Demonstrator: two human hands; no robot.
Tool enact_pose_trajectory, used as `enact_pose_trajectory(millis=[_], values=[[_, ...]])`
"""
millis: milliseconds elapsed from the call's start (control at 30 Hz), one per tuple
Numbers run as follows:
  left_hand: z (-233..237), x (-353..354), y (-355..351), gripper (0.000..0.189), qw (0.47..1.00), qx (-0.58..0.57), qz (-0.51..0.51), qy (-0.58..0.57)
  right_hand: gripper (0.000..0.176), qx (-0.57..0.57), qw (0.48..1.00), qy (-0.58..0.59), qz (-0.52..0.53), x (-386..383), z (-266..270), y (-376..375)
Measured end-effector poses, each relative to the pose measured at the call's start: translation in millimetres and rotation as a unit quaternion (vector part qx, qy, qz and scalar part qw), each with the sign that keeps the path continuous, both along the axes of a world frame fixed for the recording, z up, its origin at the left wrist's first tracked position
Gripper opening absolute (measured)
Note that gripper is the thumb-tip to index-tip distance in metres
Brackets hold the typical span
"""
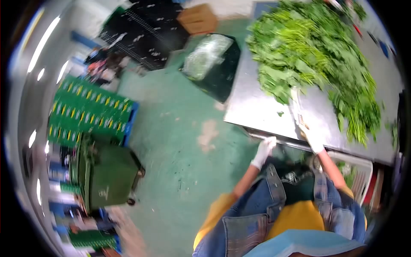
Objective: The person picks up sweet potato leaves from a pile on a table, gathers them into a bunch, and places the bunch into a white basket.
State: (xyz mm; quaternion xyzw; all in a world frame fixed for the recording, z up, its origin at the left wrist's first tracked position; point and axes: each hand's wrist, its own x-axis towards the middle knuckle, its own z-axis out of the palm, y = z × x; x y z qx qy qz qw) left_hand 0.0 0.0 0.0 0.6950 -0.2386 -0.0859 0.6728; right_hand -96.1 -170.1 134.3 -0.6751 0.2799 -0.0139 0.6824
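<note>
My left hand, in a white glove, is closed beside the front edge of the metal table. Whether anything is in its fingers does not show. My right hand, gloved in white too, is over the table's edge, closed round the near end of a long, narrow, pale thing. It is blade-like but blurred, and its far end points at the leaves. Beyond lies a large heap of leafy green stalks. One loose leaf lies on the bare metal to the left.
Under the table, by my right side, is a white crate with greens. A dark bin with clear plastic stands at the table's left. Further left are stacked green crates, a wheeled green bin, black crates and a cardboard box.
</note>
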Motion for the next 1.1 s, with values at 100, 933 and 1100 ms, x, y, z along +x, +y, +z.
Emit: enact_pose_trajectory(millis=[100,933,1100], values=[[45,-19,-30,0.031,0.882,-0.004,-0.208,0.424,0.032,-0.076,0.997,0.018,0.026,-16,-37,3],[66,130,-48,0.033,0.927,0.371,0.008,-0.051,0.030,-0.522,0.634,0.407,-0.399,-277,-11,-167],[98,84,-62,0.042,0.912,0.398,0.048,-0.086,0.032,-0.589,0.602,0.441,-0.311,-323,-37,-217]])
